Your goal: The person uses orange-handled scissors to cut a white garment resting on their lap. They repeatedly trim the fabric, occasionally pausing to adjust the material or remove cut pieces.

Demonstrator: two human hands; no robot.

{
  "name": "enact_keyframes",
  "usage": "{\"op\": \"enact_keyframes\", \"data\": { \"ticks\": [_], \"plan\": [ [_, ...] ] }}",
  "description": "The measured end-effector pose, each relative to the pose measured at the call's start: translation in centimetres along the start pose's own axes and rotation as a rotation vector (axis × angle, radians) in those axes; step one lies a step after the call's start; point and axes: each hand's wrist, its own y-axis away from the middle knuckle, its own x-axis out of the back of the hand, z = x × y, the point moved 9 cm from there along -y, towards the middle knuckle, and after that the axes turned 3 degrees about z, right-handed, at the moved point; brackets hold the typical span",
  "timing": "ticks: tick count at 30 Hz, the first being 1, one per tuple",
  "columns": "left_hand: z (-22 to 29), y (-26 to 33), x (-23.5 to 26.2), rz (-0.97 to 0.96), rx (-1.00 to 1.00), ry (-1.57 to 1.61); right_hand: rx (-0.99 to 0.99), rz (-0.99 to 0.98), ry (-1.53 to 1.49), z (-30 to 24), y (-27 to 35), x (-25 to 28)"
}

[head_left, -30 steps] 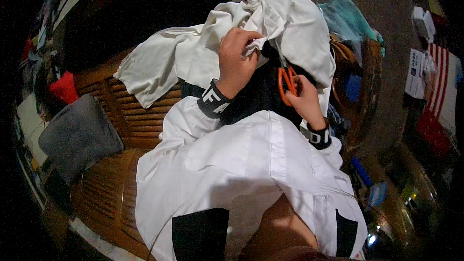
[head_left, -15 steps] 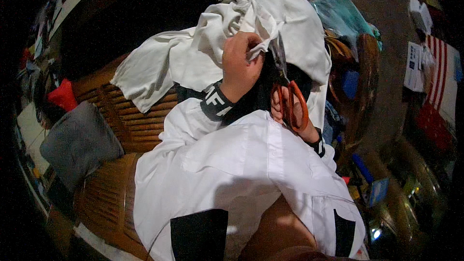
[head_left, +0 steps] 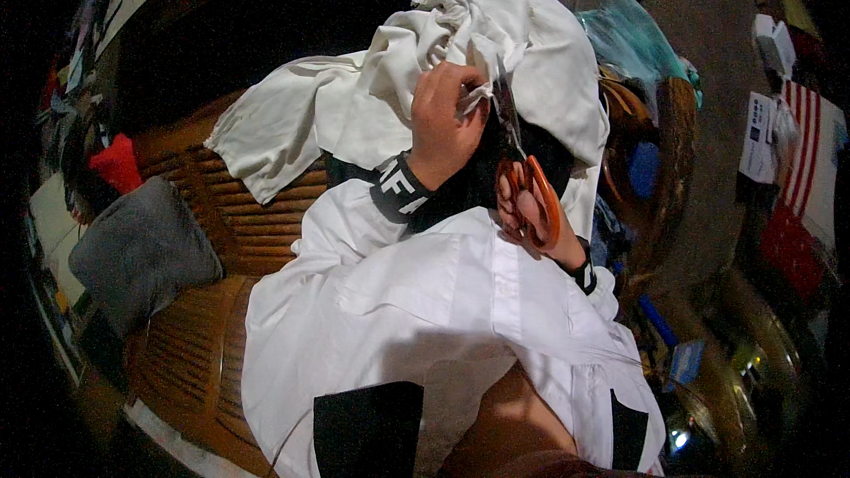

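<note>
Left hand: it's pinching a small fold of the white cloth between thumb and fingers
Right hand: this one's gripping the scissors by the orange handles, sitting lower than the left and apart from it
Blades: they're pointing away from the body, running just beside the left fingertips; can't tell if they're touching the cloth
Cloth: it's lying bunched in front of the person over dark fabric, its left edge draping onto the slatted wooden bench
Elbow room, left: bench slats are showing between the cloth's edge and a grey cushion
Elbow room, right: a curved wooden armrest is standing past the cloth's right edge, a teal plastic bag is crowding the upper corner, and floor is stretching beyond
</note>
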Motion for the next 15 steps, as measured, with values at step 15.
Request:
{"op": "enact_keyframes", "data": {
  "ticks": [15],
  "plan": [
    [1.6, -0.7, 0.9, 0.055, -0.159, -0.055, 0.189, 0.079, 0.217, -1.9, -1.6, -0.3]
  ]
}}
